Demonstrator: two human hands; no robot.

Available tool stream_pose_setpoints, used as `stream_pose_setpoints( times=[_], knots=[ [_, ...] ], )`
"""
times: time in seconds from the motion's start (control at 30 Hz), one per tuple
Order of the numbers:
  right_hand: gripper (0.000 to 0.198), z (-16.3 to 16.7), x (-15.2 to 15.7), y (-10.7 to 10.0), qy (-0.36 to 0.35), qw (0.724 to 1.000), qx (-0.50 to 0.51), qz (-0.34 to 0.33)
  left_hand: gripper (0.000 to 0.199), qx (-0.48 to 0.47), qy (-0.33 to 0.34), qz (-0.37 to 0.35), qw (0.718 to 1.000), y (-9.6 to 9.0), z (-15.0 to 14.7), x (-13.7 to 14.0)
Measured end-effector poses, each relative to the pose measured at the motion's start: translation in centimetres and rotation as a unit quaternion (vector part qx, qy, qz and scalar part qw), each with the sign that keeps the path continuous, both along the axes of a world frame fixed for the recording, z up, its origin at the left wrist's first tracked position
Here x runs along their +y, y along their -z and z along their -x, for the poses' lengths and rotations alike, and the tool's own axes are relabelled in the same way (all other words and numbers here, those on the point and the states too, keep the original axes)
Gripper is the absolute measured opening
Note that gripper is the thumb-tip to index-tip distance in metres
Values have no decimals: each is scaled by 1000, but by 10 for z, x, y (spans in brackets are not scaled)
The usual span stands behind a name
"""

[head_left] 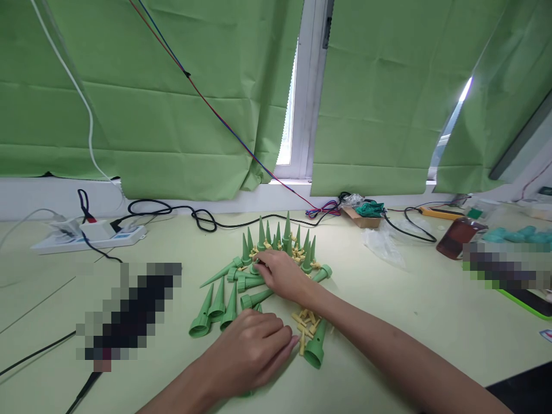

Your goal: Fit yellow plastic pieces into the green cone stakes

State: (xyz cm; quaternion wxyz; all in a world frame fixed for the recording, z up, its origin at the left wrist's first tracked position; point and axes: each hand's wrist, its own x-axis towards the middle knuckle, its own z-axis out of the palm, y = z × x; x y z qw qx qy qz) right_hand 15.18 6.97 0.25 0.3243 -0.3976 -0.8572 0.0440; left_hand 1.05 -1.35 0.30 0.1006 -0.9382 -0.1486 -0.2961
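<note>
I'm seeing green cones [200,318] clustering mid-table, some standing, some lying, with yellow pegs [302,344] among them. Left hand [254,351] is curling in front; can't tell if it's gripping anything. Right hand [279,275] is hovering at the standing cones, fingers bent; can't tell if it's pinching one. I'm guessing light, stiff, smooth plastic: I'd be gripping the wide collar, sparing the thin tips. Table [379,310] is leaving room rightward; a blurred dark item [138,310] is limiting the left.

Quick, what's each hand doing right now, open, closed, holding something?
Left hand: fingers curled; whether it holds anything is hidden.
Right hand: fingers bent down among green cones; grip cannot be told.
</note>
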Motion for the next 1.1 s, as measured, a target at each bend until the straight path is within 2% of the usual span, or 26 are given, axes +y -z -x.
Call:
stream_pose_setpoints(
  times=[0.17,0.37,0.63,0.8,0.93,1.1],
  knots=[
    [17,3,0,-8,45,998,-31,7,33,-1,-1,-1,1000,0,0,-1],
    [11,8,2,-8,69,997,-38,19,33,1,0,-1,1000,0,-1,0],
    [34,9,-2,-11,50,999,0,0,34,-2,2,-1,1000,0,-1,0],
    [20,10,-11,-17,37,996,-74,-44,32,-7,1,1,1000,1,0,0],
    [14,12,-16,-21,-3,985,-164,-44,34,-11,8,-2,1000,0,0,0],
    [9,17,-13,-18,-12,971,-235,-33,41,-14,39,1,999,-6,4,-4]
  ],
)
